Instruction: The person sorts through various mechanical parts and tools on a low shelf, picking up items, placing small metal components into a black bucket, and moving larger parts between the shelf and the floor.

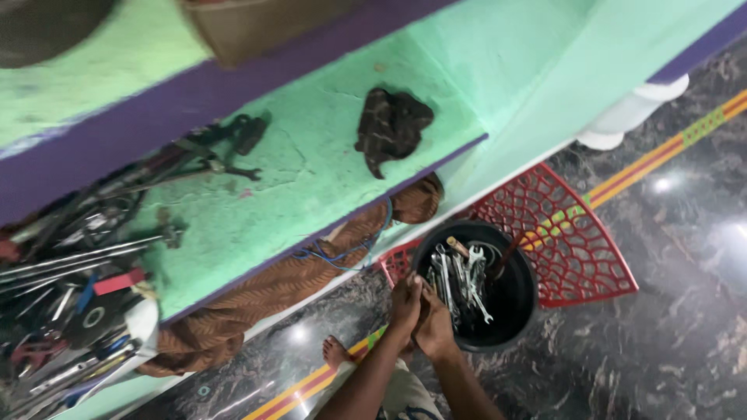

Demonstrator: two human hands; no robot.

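While the camera is looking down from above, the person's left hand [405,302] and right hand [434,323] are pressing together at the near rim of a black bucket [515,299], low and centre in the frame. Whether the fingers are gripping anything cannot be told. Wrenches [461,281] are lying heaped inside the bucket. A red plastic grid [572,241] is sitting just behind it. A dark rag [391,126] is resting on the green shelf [296,194], upper centre.
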